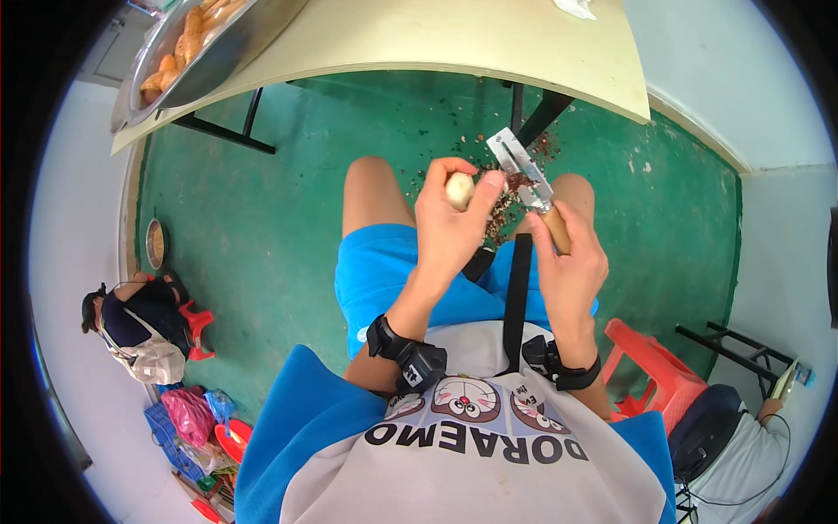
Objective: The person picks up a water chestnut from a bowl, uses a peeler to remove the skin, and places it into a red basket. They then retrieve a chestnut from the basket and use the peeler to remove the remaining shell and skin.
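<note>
Two bare hands are in use above the green floor, between the seated wearer's knees. The left hand holds a pale piece, rounded and apparently peeled, its fingers curled about the far side and its thumb closing from the right. The right hand is closed around the wooden handle of a slotted tool, whose flat metal blade points up and away from the wearer, just beside the left thumb; whether thumb and blade touch cannot be told. Dark shavings cling to the blade near the slot. The pale piece is judged light, firm and stiff, probably damp and slippery where bare, and unlikely to crush under a moderate grip. It is best held around its sides, fingertips kept behind the line of the blade. The tool appears rigid and modest in weight; the wooden handle is the proper hold, the slot edges being presumably sharp. Scraps are scattered on the floor below. Beyond, to the left, a metal bowl containing brownish produce stands on a pale table. One other person sits at far left; a red stool stands at right.
</note>
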Demonstrator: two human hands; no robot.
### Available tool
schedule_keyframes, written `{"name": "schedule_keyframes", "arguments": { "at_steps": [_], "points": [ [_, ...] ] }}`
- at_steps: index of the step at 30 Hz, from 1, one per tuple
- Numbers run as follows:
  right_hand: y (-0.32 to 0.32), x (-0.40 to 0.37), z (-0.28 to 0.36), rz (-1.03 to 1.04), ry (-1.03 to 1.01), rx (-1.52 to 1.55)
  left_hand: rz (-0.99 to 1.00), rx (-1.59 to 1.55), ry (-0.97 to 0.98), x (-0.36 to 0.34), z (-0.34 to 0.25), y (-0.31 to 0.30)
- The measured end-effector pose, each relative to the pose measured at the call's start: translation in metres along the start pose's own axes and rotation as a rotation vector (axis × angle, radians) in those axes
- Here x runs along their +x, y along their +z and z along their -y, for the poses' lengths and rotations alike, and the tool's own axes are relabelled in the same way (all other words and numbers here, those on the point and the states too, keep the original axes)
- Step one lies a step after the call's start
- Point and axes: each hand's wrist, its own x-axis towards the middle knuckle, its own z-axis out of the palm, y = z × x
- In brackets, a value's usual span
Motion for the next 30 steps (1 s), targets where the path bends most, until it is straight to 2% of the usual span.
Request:
{"name": "schedule_keyframes", "arguments": {
  "at_steps": [2, 3, 6, 11, 13, 14, 16, 18, 20, 24, 25, 26, 30],
  "points": [
    [-0.002, -0.001, 0.004, 0.024, 0.011, 0.021, 0.028, 0.219, 0.119, -0.003, -0.003, 0.005],
    [-0.002, -0.001, 0.005, 0.046, 0.022, 0.043, 0.029, 0.245, 0.113, -0.003, -0.004, 0.007],
    [0.001, 0.0, -0.002, -0.025, 0.021, 0.057, -0.003, 0.121, 0.035, 0.0, 0.002, 0.006],
    [-0.003, 0.002, -0.003, 0.015, 0.087, 0.051, -0.018, 0.104, 0.083, 0.006, 0.014, 0.001],
    [-0.002, 0.001, -0.003, 0.012, 0.078, 0.054, 0.066, -0.024, -0.147, 0.004, 0.011, 0.002],
    [-0.002, 0.001, -0.002, 0.015, 0.104, 0.113, 0.065, -0.024, -0.148, 0.005, 0.008, 0.0],
    [-0.002, 0.001, -0.003, 0.019, 0.13, 0.17, 0.23, -0.753, -0.614, 0.008, 0.004, -0.007],
    [-0.002, 0.0, -0.005, 0.074, 0.266, 0.256, 0.275, -0.741, -0.634, 0.011, 0.004, -0.008],
    [-0.002, 0.001, -0.006, 0.076, 0.221, 0.231, 0.35, -0.643, -0.541, 0.011, 0.001, -0.008],
    [-0.001, 0.0, -0.007, 0.067, 0.154, 0.214, 0.359, -0.639, -0.524, 0.007, -0.001, -0.006],
    [-0.001, -0.001, -0.006, 0.068, 0.153, 0.214, 0.374, -0.717, -0.595, 0.008, 0.0, -0.007],
    [-0.002, -0.001, -0.003, 0.101, 0.215, 0.29, 0.39, -0.795, -0.666, 0.009, 0.001, -0.007],
    [-0.002, 0.003, 0.009, 0.248, 0.351, 0.401, 0.333, -0.74, -0.649, 0.007, 0.004, -0.003]
  ]
}}
